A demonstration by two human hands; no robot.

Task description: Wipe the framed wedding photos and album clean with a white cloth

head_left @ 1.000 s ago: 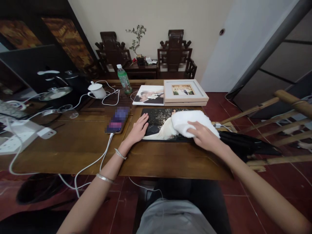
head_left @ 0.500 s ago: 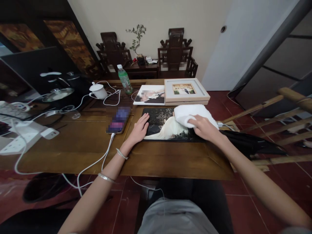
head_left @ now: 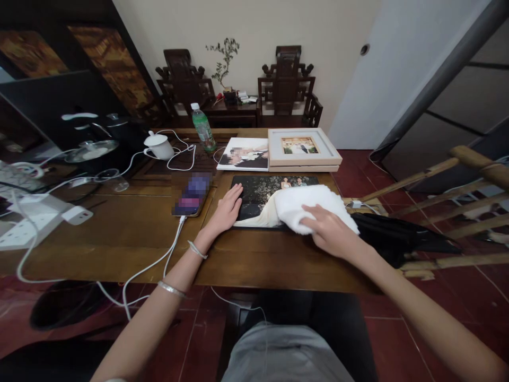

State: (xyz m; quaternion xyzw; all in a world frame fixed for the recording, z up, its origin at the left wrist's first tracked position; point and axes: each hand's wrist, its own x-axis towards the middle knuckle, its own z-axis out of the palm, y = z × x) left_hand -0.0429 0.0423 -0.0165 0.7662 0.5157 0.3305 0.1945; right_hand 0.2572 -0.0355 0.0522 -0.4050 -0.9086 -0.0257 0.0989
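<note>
A dark photo panel with a pale gown and two people on it lies flat on the wooden table. My left hand rests on the panel's left edge, fingers stretched out flat. White and fluffy, a folded cloth covers the panel's right part and hangs over its near edge. My right hand grips the cloth from above, near its front edge. Behind the panel are a white-edged photo print and light wooden picture frames, stacked.
A phone on a white cable lies left of my left hand. Farther left are a lidded cup, a green-labelled bottle, a clear cup and a power strip. A black bag sits at the right.
My right hand has moved toward me with the cloth, and the two people at the panel's top now show. My left hand stays on the panel's left edge.
</note>
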